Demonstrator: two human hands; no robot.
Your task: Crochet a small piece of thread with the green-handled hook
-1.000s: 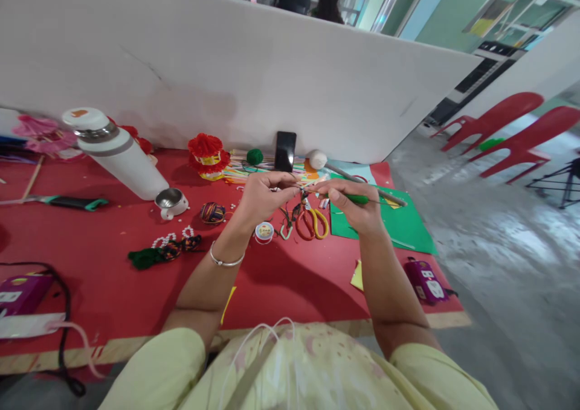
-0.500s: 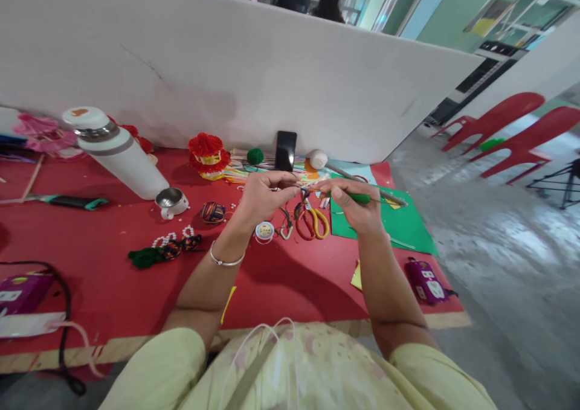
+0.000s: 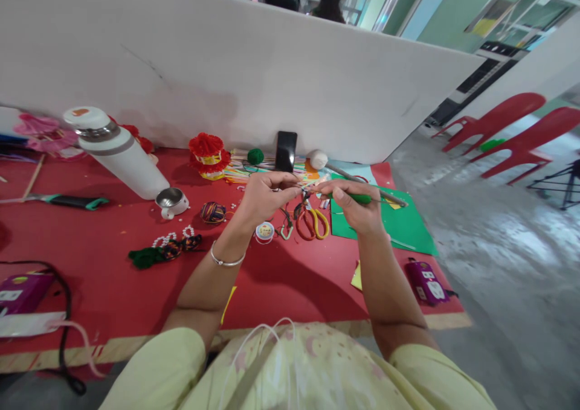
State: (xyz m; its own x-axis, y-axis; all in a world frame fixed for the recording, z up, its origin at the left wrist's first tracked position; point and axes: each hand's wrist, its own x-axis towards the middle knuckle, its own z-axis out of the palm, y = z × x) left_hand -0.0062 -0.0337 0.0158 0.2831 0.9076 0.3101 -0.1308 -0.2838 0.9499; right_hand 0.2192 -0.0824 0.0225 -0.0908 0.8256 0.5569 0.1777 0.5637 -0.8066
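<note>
Over the red table (image 3: 113,232), a small, unclear piece (image 3: 305,190) is pinched in the nearly closed left hand (image 3: 266,197) and a green tool (image 3: 362,198) is gripped by the curled right hand (image 3: 356,212); fine handwork seems in progress, a steady pinch being called for.

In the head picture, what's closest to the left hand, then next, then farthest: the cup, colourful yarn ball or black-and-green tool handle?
1. Colourful yarn ball, just left of the left hand.
2. Cup, farther left.
3. Black-and-green tool handle, far left.
</note>
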